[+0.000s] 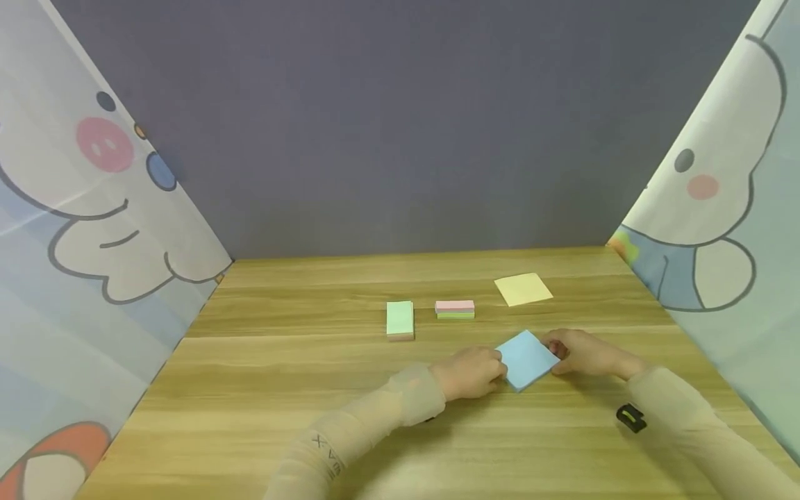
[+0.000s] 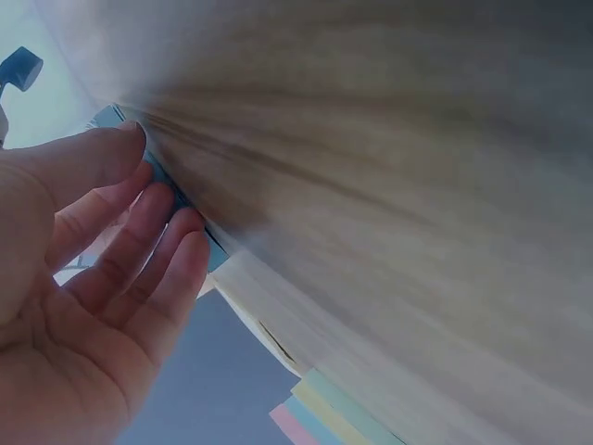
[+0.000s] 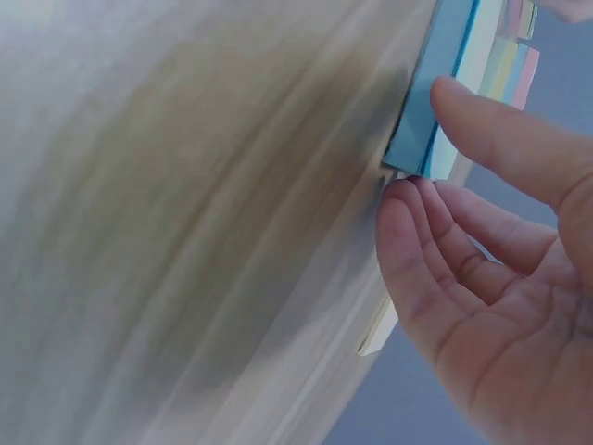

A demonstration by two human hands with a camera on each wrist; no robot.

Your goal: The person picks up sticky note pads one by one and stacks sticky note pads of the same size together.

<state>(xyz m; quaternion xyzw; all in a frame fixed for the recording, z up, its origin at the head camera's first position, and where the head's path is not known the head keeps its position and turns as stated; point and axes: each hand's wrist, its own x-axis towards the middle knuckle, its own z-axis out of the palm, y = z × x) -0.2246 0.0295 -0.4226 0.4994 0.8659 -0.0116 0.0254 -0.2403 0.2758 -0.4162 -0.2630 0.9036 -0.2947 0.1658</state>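
A square pad of blue sticky notes (image 1: pixel 527 359) lies on the wooden table, turned so that its corners point to the sides. At its left corner my left hand (image 1: pixel 470 373) holds it between thumb and bent fingers. My right hand (image 1: pixel 584 354) holds the opposite corner. The right wrist view has the thumb (image 3: pixel 477 116) against one side of the blue pad (image 3: pixel 437 88), with the fingertips at its corner. In the left wrist view the left fingers (image 2: pixel 171 222) cover much of the pad's edge.
Behind the blue pad lies a yellow sticky note pad (image 1: pixel 523 289). Further left are a small stack with a pink top (image 1: pixel 455 305) and a green-topped stack (image 1: pixel 400 318). A dark panel (image 1: pixel 400 139) closes the back; printed sheets (image 1: pixel 706 173) flank the table. A black clip-like piece (image 1: pixel 631 418) shows by the right sleeve.
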